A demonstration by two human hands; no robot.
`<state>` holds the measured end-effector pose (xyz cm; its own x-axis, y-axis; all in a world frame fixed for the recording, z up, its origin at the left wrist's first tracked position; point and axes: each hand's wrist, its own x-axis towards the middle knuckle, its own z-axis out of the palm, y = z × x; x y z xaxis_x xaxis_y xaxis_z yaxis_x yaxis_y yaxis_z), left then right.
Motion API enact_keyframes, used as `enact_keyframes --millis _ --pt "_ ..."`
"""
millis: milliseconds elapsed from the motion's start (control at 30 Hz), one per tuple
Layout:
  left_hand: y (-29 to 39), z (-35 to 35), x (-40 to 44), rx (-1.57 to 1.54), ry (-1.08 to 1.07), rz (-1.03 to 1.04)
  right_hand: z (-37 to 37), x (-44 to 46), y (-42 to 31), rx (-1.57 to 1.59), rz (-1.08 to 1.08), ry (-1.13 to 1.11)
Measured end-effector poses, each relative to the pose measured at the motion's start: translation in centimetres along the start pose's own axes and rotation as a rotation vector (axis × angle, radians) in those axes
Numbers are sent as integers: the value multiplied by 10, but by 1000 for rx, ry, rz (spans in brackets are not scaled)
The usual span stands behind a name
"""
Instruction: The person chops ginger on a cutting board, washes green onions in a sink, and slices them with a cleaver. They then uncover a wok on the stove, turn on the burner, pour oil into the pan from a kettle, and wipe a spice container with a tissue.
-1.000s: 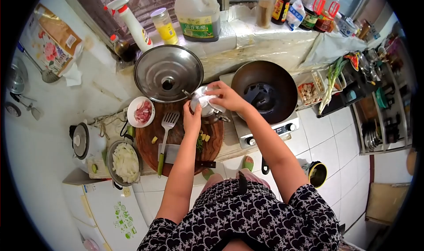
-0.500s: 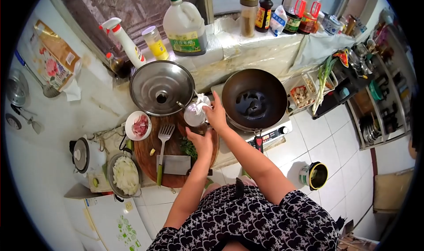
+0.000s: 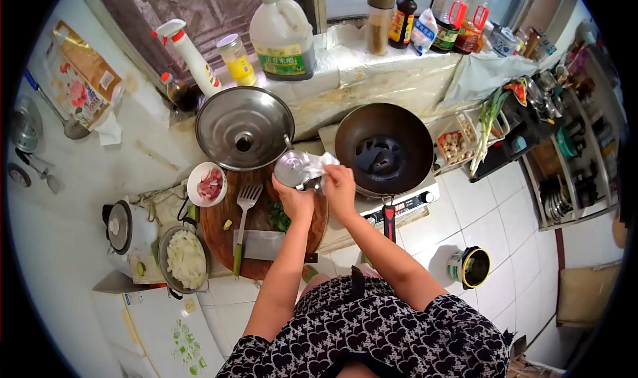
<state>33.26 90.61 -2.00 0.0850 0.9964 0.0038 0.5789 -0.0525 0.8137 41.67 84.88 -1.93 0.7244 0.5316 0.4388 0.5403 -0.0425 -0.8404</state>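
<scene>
Over the round wooden chopping board (image 3: 219,228), my left hand (image 3: 296,197) is closed on the near side of a small round metal pot (image 3: 291,168) with a thin spout. My right hand (image 3: 339,182) pinches a crumpled white cloth or tissue (image 3: 320,164) at the pot's right side. Whether the cloth touches the pot is unclear. On the board below lie a spatula (image 3: 246,205) with a green handle, a cleaver (image 3: 261,245) and chopped greens (image 3: 279,217), partly hidden by my left forearm. A dark wok (image 3: 383,148) with some liquid sits right of my hands.
A large metal lid (image 3: 244,122) lies behind the board. Left of it are a bowl of sliced meat (image 3: 207,184) and a pan of sliced white vegetable (image 3: 187,259). Under the wok is an induction cooker (image 3: 407,208). Bottles and a vinegar jug (image 3: 282,42) line the ledge.
My left hand has come up onto the pot, whose spout now points away from me. My right hand has moved right and down, drawing the white cloth to the pot's right side.
</scene>
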Motion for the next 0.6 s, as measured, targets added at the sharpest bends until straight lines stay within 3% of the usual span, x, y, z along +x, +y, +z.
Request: enact_keyframes --millis 100,167,367,433,467,600 --pt "-1 -14 6 103 -69 8 -5 4 -3 -8 -13 165" --pt "-8 -18 12 164 -212 -22 -1 4 -8 -71 -143 114" --pt "-23 -20 30 348 -168 94 25 16 -21 -235 -442 -174" --pt "-35 -28 47 595 -371 89 31 40 -9 -28 -420 -329" --pt "-36 -31 45 461 -296 42 36 52 -4 -51 -410 -397" --pt "-40 -28 49 470 -305 91 61 80 3 19 -415 -562"
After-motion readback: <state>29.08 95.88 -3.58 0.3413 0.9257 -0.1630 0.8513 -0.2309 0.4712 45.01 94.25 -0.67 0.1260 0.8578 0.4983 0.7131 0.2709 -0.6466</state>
